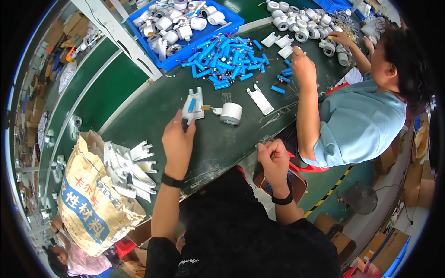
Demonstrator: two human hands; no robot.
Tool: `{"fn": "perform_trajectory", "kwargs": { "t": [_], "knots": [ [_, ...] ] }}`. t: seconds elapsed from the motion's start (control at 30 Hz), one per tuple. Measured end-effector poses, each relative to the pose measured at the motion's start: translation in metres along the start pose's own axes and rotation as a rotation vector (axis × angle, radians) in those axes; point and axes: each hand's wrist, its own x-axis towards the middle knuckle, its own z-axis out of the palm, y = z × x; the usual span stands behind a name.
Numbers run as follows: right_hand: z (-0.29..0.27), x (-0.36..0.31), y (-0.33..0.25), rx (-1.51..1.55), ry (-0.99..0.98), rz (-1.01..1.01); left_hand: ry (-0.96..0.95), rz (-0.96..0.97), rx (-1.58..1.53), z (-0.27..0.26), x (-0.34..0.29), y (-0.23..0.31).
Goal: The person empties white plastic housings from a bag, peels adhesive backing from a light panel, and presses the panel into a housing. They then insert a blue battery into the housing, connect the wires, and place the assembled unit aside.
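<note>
A white plastic bracket point(198, 107) lies on the dark green table with a blue cylindrical battery point(192, 105) in it. My left hand point(178, 144) is at its near end, thumb and fingers apart; whether the fingertips touch it I cannot tell. Just right of the bracket stands a white round lamp head point(231, 114), a small brown piece point(206, 107) between the two. My right hand point(273, 160) is drawn back to the table's near edge, thumb and fingers pinched together. What they pinch, if anything, is too small to name. Another white bracket point(261, 99) lies farther right.
Blue batteries point(227, 58) are heaped beyond the brackets, beside a blue tray point(169, 62) of white lamp heads. A paper sack point(88, 194) stands at left, next to stacked white brackets point(132, 171). A co-worker point(357, 116) sits close on my right, one arm over the table.
</note>
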Motion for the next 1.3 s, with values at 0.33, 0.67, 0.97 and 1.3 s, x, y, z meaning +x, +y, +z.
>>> {"fn": "perform_trajectory", "kwargs": {
  "t": [0.33,0.67,0.97,1.3],
  "knots": [
    [0.033,0.057,-0.018,-0.755,-0.299,-0.032,0.061,-0.038,-0.120,-0.055,-0.003,-0.021],
    [0.081,0.103,0.005,-1.063,-0.565,-0.216,0.083,0.114,-0.127,-0.084,-0.007,-0.029],
    [0.110,0.057,-0.007,-0.851,-0.480,-0.128,-0.174,0.018,-0.273,-0.124,0.021,-0.101],
    [0.107,0.156,0.019,-1.247,-0.881,-0.369,-0.433,-0.031,-0.349,-0.090,0.102,-0.164]
  ]
}}
